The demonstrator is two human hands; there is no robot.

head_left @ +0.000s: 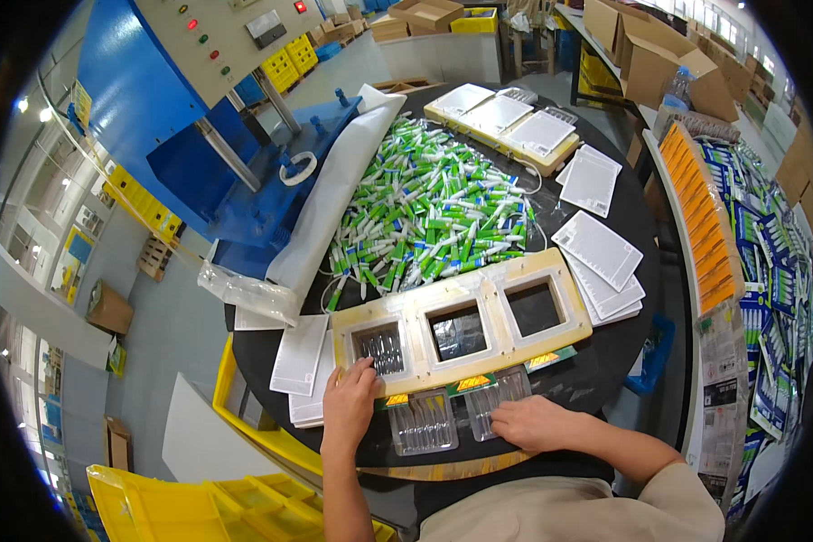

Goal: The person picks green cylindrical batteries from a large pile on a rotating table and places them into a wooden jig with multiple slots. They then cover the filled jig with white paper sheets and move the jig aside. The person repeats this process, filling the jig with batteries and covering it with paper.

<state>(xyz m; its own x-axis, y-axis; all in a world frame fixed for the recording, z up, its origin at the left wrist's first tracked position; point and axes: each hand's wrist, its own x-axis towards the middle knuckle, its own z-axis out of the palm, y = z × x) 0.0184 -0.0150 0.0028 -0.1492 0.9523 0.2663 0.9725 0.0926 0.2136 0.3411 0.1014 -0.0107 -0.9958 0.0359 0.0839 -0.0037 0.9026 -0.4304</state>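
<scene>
A yellow-edged frame with three rectangular openings [413,312] lies across the near side of the round black table. In its left opening sits a clear plastic blister tray [381,350] with long ribbed pockets. My left hand [350,397] rests over that opening's lower left corner, fingers stretched out and fingertips against the tray's edge. Two more clear trays hang near the frame's front edge. One is a left tray [423,423], untouched; the other is a right tray [497,397], its side pinched by my right hand [528,425]. The right fingertips are partly hidden.
Behind the frame lies a big heap of green and white tubes [434,208]. A second frame [501,122] carries white cards. Stacked white cards [601,257] lie at right, more cards [300,357] at left. A blue press machine [271,172] stands left; packed blue-green packages [759,271] fill the far right.
</scene>
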